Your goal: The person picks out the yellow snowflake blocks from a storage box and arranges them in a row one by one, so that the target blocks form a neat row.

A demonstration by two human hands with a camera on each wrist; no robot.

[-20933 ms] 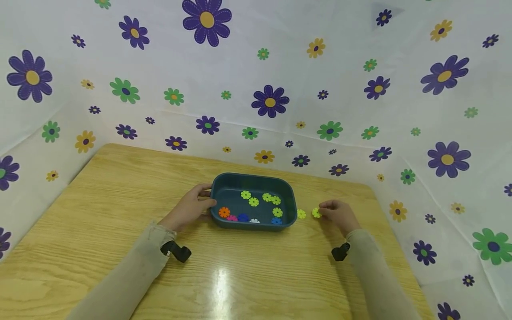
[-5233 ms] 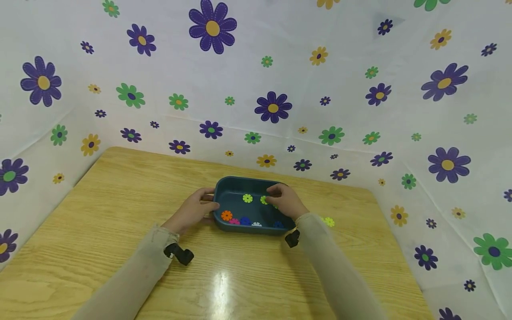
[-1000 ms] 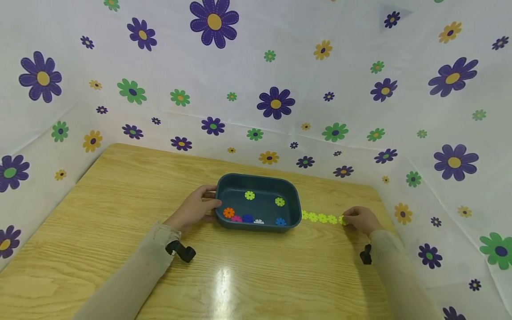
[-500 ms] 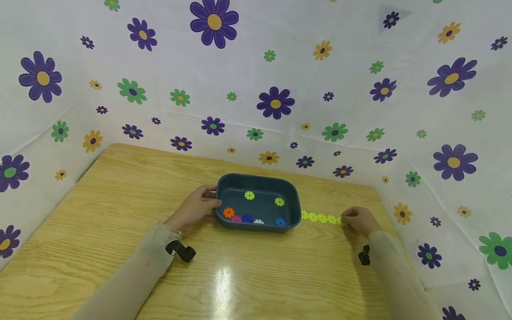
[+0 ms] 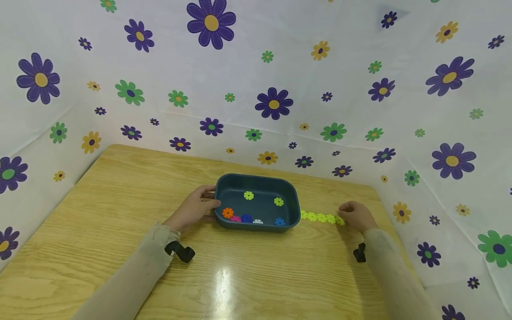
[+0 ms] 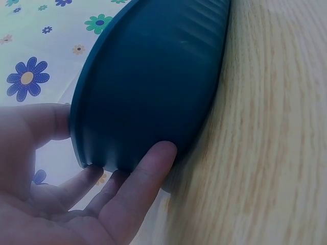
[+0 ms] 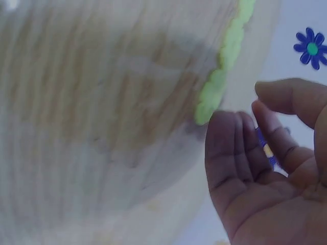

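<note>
Along the left end of the dark teal tray (image 5: 256,226), my left hand (image 5: 191,210) grips the rim and wall; the left wrist view shows its fingers (image 6: 140,189) against the tray wall (image 6: 148,92). Several yellow-green flower discs form a row (image 5: 322,217) on the table from the tray's right side. My right hand (image 5: 357,216) is at the row's right end, beside the last disc (image 5: 340,220). In the right wrist view, that hand (image 7: 271,168) has thumb and fingers apart, just off the end of the yellow-green row (image 7: 210,97).
Inside the tray lie two yellow-green discs (image 5: 278,202), an orange disc (image 5: 228,213), and pink, dark blue, white and blue discs along the front wall. Behind the wooden table (image 5: 256,275) hangs a white cloth (image 5: 240,66) with printed flowers.
My right hand has loosened from the last disc and its fingers have parted. More of that disc shows, lying at an angle to the row. My left hand keeps its place on the tray.
</note>
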